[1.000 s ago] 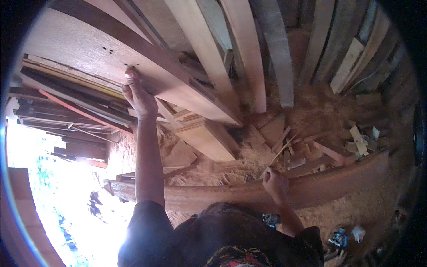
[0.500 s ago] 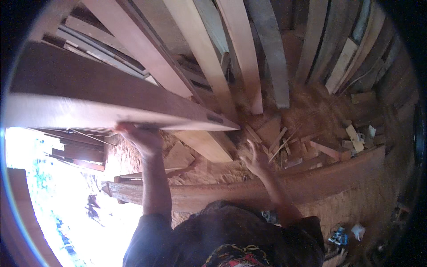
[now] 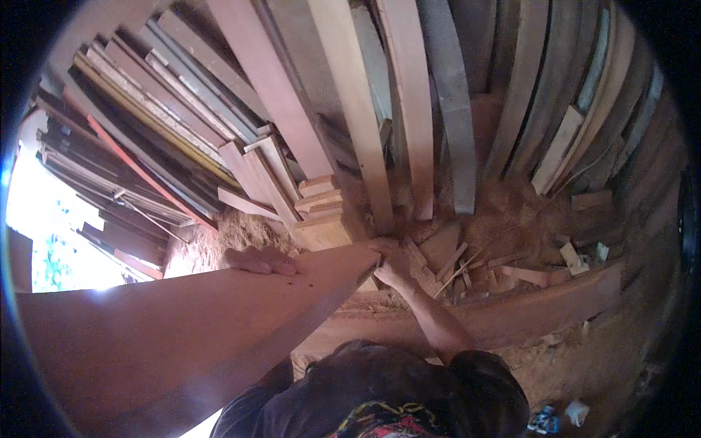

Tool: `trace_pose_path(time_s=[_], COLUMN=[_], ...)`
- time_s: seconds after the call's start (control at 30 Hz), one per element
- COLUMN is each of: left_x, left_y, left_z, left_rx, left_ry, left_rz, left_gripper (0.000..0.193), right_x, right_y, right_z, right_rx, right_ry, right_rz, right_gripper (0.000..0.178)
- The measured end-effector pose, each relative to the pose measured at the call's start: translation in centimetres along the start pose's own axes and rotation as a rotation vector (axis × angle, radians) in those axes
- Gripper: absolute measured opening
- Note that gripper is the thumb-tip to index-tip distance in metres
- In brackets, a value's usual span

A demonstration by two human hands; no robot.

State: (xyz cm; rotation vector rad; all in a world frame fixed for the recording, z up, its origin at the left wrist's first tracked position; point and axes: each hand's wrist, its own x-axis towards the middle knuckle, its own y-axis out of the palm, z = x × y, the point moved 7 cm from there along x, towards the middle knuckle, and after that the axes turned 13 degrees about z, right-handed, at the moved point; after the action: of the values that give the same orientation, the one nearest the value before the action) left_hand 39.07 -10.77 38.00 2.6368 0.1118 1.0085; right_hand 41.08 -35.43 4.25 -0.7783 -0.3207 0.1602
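Observation:
A wide reddish-brown wooden plank (image 3: 197, 321) reaches from the lower left to the middle of the view, with its broad face and near edge showing. My left hand (image 3: 259, 260) holds its far edge, fingers laid over the broad face. The left palm and most of that forearm are hidden behind the plank. My right hand (image 3: 394, 266) is closed around the plank's right-hand end, where a dark notch shows at the edge. Just beyond that end are short stacked wood blocks (image 3: 321, 228), partly covered by the plank.
Several long boards (image 3: 350, 95) lean along the far side. Scrap wood (image 3: 537, 275) and sawdust lie to the right. A thick timber beam (image 3: 526, 306) runs across in front of my body. Thin strips (image 3: 124, 241) are piled at the left, near a bright opening.
The plank has swung nearer and lower and turned so its broad face shows. My left hand went from under it to its far edge. My right hand, empty before, now grips its end.

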Motion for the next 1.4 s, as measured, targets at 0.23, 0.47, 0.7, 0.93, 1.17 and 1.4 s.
trace_pose_path(time_s=[0.23, 0.47, 0.7, 0.93, 1.17, 1.4], left_x=[-4.5, -9.5, -16.1, -24.8, -33.8, -41.4], left_y=[-8.6, -18.3, -25.5, -24.2, -22.8, -24.7], left_z=[-7.3, -13.3, -13.2, -11.4, -4.3, 2.1], left_rx=[-0.158, -0.258, -0.174, 0.125, -0.244, -0.224], left_ry=[0.131, 0.132, 0.108, -0.114, -0.502, -0.716], left_rz=[0.224, 0.539, 0.361, -0.814, -1.102, -0.922], left_gripper=[0.076, 0.067, 0.065, 0.092, 0.093, 0.087], right_x=[-1.7, -2.4, -3.2, -6.0, -9.3, -11.7], right_y=[-4.0, -8.0, -12.9, -14.2, -13.6, -11.1], right_z=[6.6, 11.1, 16.0, 17.6, 15.8, 11.4], right_rx=[-0.078, 0.011, -0.145, -0.278, -0.266, 0.016], right_ry=[-0.097, -0.127, -0.171, -0.052, 0.125, 0.234], right_rz=[0.097, 0.261, 0.526, 0.788, 1.122, 1.299], right_gripper=[0.036, 0.039, 0.051, 0.052, 0.071, 0.07])
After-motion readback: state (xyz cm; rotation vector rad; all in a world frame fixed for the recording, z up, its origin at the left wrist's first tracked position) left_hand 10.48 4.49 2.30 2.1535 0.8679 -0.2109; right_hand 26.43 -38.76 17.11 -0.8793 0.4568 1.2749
